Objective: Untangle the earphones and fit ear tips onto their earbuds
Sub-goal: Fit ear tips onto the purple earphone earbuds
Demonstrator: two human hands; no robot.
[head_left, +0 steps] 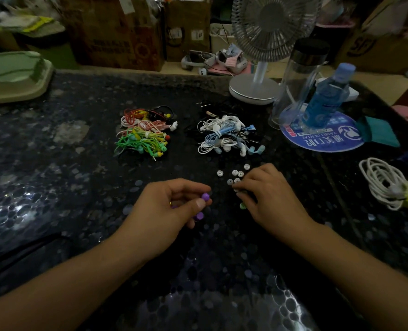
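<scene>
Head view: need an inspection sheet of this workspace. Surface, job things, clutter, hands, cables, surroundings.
Surface: dark speckled table, glare patches near the front edge.
Job's things: coloured earphones pile; white and blue earphones pile; loose white ear tips; one green ear tip by the right hand.
Clutter: desk fan, clear bottle, blue bottle, round blue pad, green tray.
Hands: left hand pinches a purple earbud; right hand fingers curled at the ear tips, grip unclear.
Cables: coiled white cable at right.
Surroundings: cardboard boxes behind the table.
</scene>
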